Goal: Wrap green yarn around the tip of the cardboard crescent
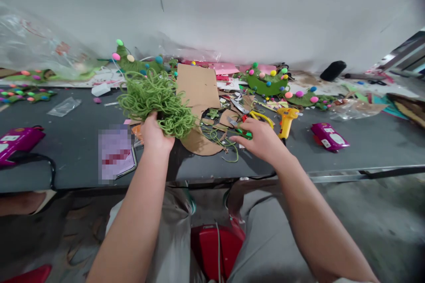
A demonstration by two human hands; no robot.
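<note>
My left hand (156, 135) is closed around the underside of a thick, tangled bundle of green yarn (149, 97), lifted above the table. Long loops spill over the fingers on every side. Over the scraps to the right, my right hand (260, 139) has thumb and fingers apart. Between them lies a small cutting tool with a green and red handle (247, 134) and a metal blade; whether the fingertips touch it is unclear. Loose strands of green yarn (232, 152) lie beside the thumb. A cardboard piece with a rounded end (197, 88) lies between my hands.
A yellow glue gun (285, 121) stands just right of my right hand. Purple packs (330, 137) sit at both sides. A phone (131, 166) lies near the front edge. Pompom-decorated green pieces (267, 84), plastic bags and paper scraps line the wall.
</note>
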